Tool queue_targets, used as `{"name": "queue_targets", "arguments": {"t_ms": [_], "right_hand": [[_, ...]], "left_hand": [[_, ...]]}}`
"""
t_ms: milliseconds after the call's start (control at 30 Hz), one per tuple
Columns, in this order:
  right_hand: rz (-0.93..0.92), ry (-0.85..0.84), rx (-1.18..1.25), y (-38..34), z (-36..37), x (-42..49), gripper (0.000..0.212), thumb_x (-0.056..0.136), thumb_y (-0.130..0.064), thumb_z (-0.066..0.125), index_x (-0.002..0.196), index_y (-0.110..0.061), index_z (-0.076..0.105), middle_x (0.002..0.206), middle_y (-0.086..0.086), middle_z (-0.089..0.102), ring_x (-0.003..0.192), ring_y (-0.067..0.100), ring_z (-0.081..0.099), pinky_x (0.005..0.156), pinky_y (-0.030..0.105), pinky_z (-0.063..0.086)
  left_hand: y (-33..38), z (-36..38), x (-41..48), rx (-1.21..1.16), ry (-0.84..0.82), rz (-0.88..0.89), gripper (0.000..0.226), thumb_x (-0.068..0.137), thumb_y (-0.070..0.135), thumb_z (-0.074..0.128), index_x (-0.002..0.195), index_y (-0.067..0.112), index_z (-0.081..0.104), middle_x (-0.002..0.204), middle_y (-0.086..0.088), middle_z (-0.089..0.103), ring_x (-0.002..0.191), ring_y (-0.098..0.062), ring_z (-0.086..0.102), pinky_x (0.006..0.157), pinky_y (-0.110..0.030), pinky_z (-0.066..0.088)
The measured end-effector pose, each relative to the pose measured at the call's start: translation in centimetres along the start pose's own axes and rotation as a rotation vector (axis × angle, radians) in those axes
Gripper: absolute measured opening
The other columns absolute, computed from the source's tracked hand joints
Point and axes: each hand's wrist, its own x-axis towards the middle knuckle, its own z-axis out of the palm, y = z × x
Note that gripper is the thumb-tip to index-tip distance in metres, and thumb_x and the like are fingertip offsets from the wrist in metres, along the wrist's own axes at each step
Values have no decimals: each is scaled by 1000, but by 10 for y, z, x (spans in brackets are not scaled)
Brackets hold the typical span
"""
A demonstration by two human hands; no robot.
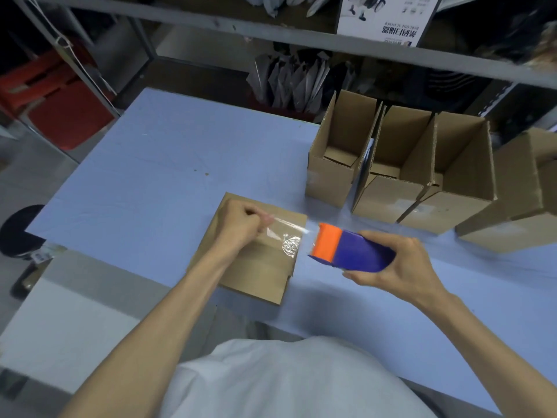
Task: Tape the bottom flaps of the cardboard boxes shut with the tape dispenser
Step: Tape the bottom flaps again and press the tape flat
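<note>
Nearest us, at 6 o'clock of the view, is the person's white shirt (286, 381), with both bare forearms reaching out from it over the pale blue counter (150, 176).

Just below the middle lies a cardboard box (259, 267) with its folded flaps facing up. The left hand (241, 223) hovers over the box's 11 o'clock corner, fingers curled, and pinches the free end of the clear tape (289, 226). We see the tape run taut towards 3 o'clock, over the box's right edge, to the tape dispenser (352, 250). A crumpled patch of tape (291, 244) sits on the flaps just below that strip, near the right edge.

The right hand (401, 263), at 4 o'clock of the view, wraps its fingers and thumb round the dispenser's blue body. The orange front end points at the box, just off its right edge and above the counter.

At 2 o'clock four open cardboard boxes stand in a row, mouths up: the first box (331, 182), the second box (388, 197), the third box (452, 206) and, blurred at the frame edge, the fourth box (512, 224).

Behind the counter, at 12 o'clock, a metal shelf rack (271, 34) holds grey bags (289, 82) and a white printed carton (388, 19). A red item (60, 116) shows at 10 o'clock and a round black seat (21, 230) at 9 o'clock.
</note>
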Motion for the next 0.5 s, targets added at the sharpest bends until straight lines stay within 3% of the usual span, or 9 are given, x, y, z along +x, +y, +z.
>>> {"name": "queue_targets", "arguments": {"t_ms": [67,200,500], "right_hand": [[20,2,-52,7,-7,-8,58,53,-49,88,104,-44,61,89,-21,67,83,11,65,63,30,58],[81,-21,-152,14,-6,-12,61,52,-42,90,107,-24,69,90,-9,71,77,15,65,64,32,57],[162,-104,-209,26,7,-26,65,52,-46,88,112,-28,68,95,-14,70,77,6,60,64,14,42]], "left_hand": [[-3,-8,3,29,-70,10,30,80,17,77,54,18,64,48,7,60,55,-10,59,58,-14,45],[-8,0,-1,31,-116,57,20,78,18,80,64,11,68,62,-5,65,61,-13,60,61,-21,51],[-42,13,-17,157,-39,149,14,71,22,84,67,14,74,54,4,66,49,-5,56,61,-27,52]]}}
